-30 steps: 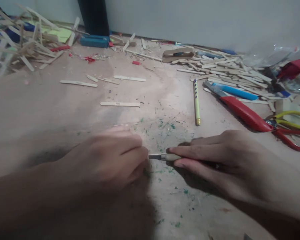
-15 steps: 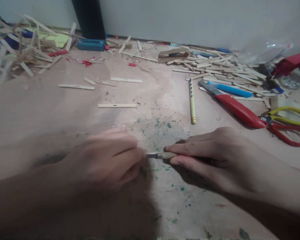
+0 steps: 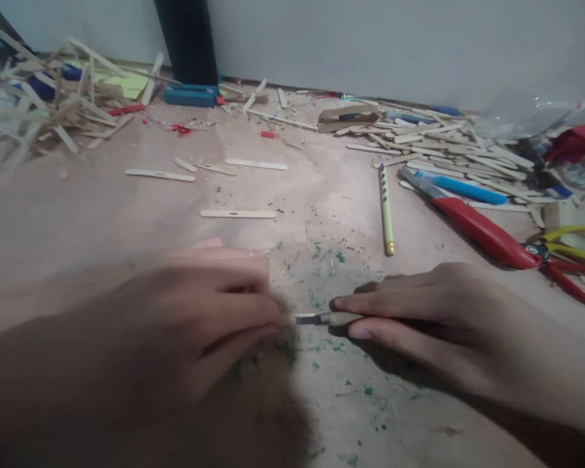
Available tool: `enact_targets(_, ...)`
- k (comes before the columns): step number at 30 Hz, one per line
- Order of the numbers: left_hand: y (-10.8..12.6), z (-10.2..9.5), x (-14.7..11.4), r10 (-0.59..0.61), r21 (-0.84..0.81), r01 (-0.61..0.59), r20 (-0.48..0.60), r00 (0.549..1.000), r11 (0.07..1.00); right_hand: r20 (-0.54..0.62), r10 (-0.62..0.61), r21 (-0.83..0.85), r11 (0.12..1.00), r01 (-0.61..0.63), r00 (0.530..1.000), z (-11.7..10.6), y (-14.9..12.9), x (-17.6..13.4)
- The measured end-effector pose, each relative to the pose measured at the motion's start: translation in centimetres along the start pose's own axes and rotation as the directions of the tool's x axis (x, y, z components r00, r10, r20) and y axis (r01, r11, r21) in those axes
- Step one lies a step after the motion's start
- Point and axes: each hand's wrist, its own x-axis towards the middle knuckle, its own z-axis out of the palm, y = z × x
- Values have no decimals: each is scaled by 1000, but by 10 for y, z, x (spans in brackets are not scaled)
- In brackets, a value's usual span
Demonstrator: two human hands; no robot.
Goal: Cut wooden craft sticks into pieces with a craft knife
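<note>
Right hand [image 3: 443,312] grips a small craft knife [image 3: 329,318] low on its handle, thumb and forefinger closed round it like a pen, and the short blade points left toward our left hand [image 3: 209,318]. That left hand lies curled and blurred on the table [image 3: 102,227], fingertips pressed down right at the blade's tip; whatever it pins there is hidden under the fingers, so we cannot tell what the piece is, only that the hand is closed down and not spread.

To do this cut well, we judge that the blade wants a shallow angle and several light passes, not one hard push. We keep the left fingertips behind or beside the cutting line, never in front of the edge, since they sit almost touching it now. We rest the heel of the right hand on the table for steadiness.

A yellow pencil [image 3: 385,211] lies just beyond the knife, a red-handled cutter [image 3: 482,231] and scissors [image 3: 572,260] off to the right, and loose craft sticks [image 3: 238,214] are scattered farther back, well apart from the hands. The green-flecked patch under the blade looks scored, so the tip could catch there.
</note>
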Motion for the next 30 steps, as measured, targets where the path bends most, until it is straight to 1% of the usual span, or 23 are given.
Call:
enact_targets(4, -7, -2, 4, -41, -98, 49, 79, 996, 994, -72, 10, 48, 999, -6, 997, 3, 2, -2)
enact_targets(7, -11, 0, 6, -58, -154, 73, 102, 993, 985, -101, -5, 25, 1000, 7, 995, 2, 3, -5)
enact_targets(13, -12, 3, 8, -21, -220, 32, 56, 998, 975, -40, -62, -71, 996, 59, 997, 1, 9, -6)
enact_targets(15, -11, 4, 7, -35, -216, 46, 55, 998, 975, -65, -67, -89, 994, 62, 996, -1, 12, -8)
enact_targets(18, -10, 7, 8, -52, -223, 54, 19, 998, 973, -50, -64, -85, 995, 59, 997, -4, 17, -13)
enact_targets(21, -11, 12, 10, -47, -266, 47, 5, 999, 963, 2, -74, -78, 994, 74, 997, -3, 22, -22)
enact_targets(25, -11, 12, 10, -95, -314, 90, 0, 995, 945, 34, -82, -77, 993, 84, 996, 3, 24, -34)
enact_targets(27, -10, 10, 10, -116, -322, 109, -1, 993, 940, 34, -74, -72, 994, 77, 997, 3, 24, -34)
enact_targets(30, -10, 10, 12, -129, -336, 123, 2, 992, 934, 16, -50, -61, 997, 51, 999, -2, 22, -24)
